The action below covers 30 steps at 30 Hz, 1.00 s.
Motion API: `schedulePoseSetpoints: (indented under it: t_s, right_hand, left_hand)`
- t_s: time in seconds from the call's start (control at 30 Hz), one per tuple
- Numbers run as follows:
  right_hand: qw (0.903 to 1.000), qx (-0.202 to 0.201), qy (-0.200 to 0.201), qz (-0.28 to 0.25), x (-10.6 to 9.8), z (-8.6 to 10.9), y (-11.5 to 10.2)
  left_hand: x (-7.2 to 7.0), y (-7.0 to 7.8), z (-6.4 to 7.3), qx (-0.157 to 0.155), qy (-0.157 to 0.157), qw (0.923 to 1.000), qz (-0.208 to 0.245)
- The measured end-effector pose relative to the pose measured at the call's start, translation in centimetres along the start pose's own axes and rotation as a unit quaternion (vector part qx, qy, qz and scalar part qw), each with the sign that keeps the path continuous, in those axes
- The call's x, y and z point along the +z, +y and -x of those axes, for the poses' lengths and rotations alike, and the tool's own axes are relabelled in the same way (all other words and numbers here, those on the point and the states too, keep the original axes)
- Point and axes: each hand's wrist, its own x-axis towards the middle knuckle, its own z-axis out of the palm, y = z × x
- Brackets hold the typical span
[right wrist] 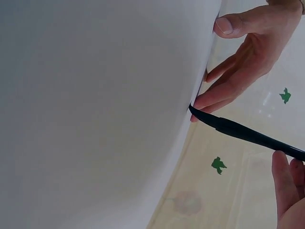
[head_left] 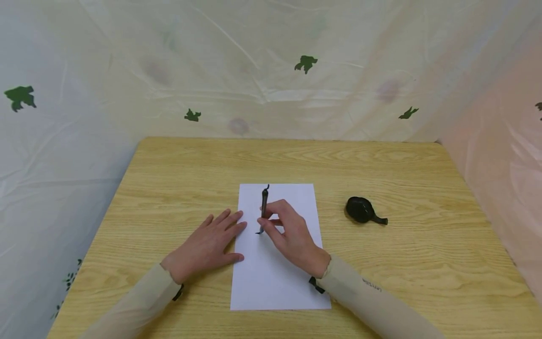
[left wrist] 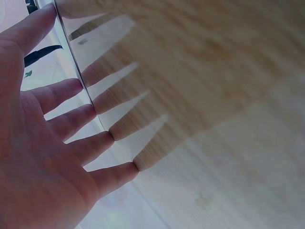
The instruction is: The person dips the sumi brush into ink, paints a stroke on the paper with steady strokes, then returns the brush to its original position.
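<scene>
A white sheet of paper point(head_left: 279, 287) lies upright on the wooden table. Over its upper part, my right hand point(head_left: 293, 235) pinches a black writing brush point(head_left: 264, 205) between thumb and fingers. The brush stands nearly upright, its dark bristle tip bent against the sheet left of centre. In the right wrist view, the brush point(right wrist: 248, 134) runs from the fingers to the paper's surface. My left hand point(head_left: 207, 247) is spread flat, palm down, with fingertips and thumb tip on the paper's left edge. The left wrist view shows this hand point(left wrist: 57, 138) from the palm side.
To the right of the paper sits a small black dish point(head_left: 360, 210) with a short handle pointing right. The wooden table point(head_left: 169, 165) ends at the back against a pale curtain point(head_left: 254, 70) with green bird-like shapes.
</scene>
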Motion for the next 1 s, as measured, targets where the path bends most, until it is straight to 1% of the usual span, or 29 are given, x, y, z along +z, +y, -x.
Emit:
schedulePoseSetpoints:
  t_s: [0.5, 0.83, 1.0]
  right_hand:
    - [0.9998, 0.017, -0.002, 0.006, -0.48, 0.21, -0.15]
    - [0.9997, 0.020, 0.002, 0.011, -0.81, 0.38, -0.15]
    - [0.9995, 0.028, 0.000, 0.014, -0.99, 0.48, -0.14]
  left_hand:
    - [-0.06, 0.12, -0.05, -0.004, -0.006, 0.9999, 0.008]
    - [-0.09, 0.11, -0.01, -0.010, -0.011, 0.9999, 0.004]
    - [-0.14, 0.14, -0.05, -0.010, -0.011, 0.9999, 0.004]
